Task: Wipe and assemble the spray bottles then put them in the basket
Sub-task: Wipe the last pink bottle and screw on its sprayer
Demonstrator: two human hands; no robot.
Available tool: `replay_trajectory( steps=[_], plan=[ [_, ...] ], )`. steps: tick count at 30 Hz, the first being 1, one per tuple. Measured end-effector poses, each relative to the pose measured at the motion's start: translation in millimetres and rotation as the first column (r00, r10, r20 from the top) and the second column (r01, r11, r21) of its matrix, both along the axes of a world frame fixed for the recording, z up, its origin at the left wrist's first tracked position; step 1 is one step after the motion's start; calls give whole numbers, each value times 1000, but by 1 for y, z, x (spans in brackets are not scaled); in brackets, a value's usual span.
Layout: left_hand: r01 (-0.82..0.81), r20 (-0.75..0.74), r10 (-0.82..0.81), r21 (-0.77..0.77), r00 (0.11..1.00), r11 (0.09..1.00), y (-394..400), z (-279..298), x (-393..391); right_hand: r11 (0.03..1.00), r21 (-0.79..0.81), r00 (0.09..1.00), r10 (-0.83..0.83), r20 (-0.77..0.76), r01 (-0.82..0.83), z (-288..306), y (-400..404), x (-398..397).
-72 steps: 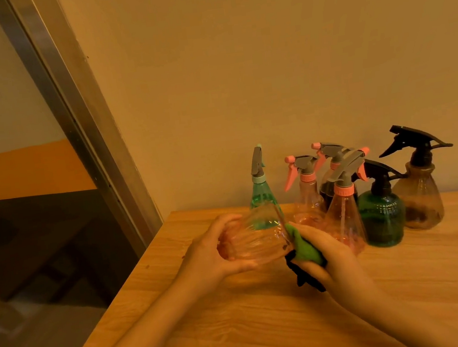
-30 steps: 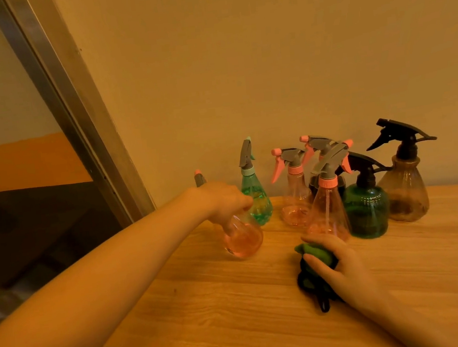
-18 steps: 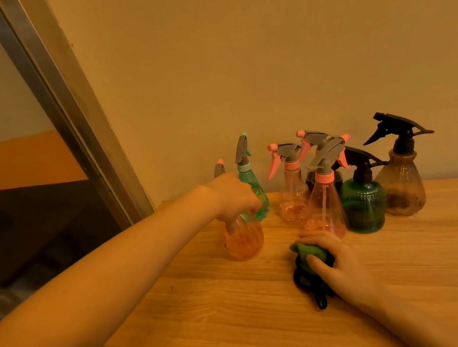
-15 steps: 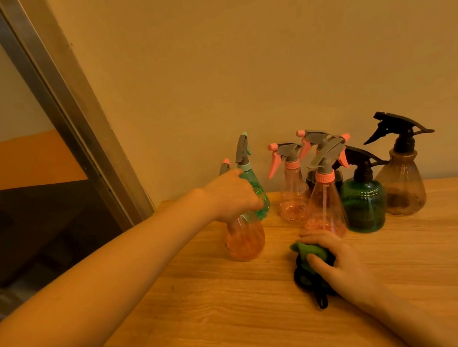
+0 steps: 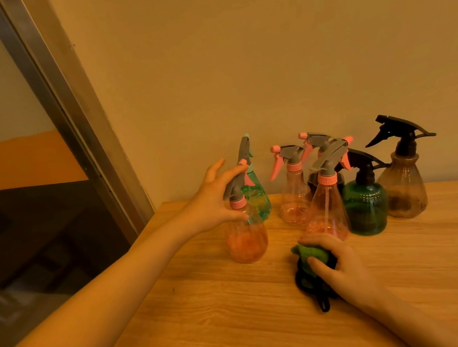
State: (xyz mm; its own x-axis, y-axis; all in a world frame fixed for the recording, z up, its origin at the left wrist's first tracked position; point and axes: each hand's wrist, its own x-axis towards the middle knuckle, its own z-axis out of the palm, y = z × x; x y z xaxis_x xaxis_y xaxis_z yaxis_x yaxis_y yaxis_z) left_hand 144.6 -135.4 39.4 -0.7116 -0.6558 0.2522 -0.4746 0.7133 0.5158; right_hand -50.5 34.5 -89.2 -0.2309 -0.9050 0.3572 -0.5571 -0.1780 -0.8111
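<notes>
The left hand curled round the neck of the pink spray bottle, thumb under the pink collar and fingers spread over its grey trigger head, a grip that suits screwing the head down or steadying the bottle upright. That bottle stood near the tabletop's left edge, just in front of the green slim bottle and apart from the cluster by the wall at the back edge. The right hand pressed a green cloth against the tabletop, fingers curled over it, probably parked there ready for the next wipe, beside another pink bottle. No basket was in view.
</notes>
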Motion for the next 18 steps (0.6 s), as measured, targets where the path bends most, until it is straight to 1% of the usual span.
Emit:
replay_trajectory(
  steps=[2, 4, 6, 11, 14, 18],
  plan=[
    [32, -20, -31, 60, 999, 998, 1, -6, 2, 1000, 1, 1000, -1, -3, 1, 0, 0, 0],
    [64, -62, -58, 87, 996, 994, 5, -10, 2, 1000, 12, 1000, -2, 3, 2, 0, -1, 0],
    [58, -92, -50, 96, 995, 994, 7, -12, -1, 1000, 22, 1000, -9, 12, 9, -1, 0, 0],
    [17, -96, -11, 61, 995, 998, 9, -15, -9, 999, 31, 999, -26, 29, 25, -3, 0, 0],
    [19, -166, -15, 19, 986, 1000, 11, -22, -6, 999, 31, 999, -39, 11, 39, -2, 0, 0],
    [-77, -276, 54, -74, 960, 994, 17, -33, 7, 999, 38, 998, -22, -65, 25, 2, 1, 6]
  ],
)
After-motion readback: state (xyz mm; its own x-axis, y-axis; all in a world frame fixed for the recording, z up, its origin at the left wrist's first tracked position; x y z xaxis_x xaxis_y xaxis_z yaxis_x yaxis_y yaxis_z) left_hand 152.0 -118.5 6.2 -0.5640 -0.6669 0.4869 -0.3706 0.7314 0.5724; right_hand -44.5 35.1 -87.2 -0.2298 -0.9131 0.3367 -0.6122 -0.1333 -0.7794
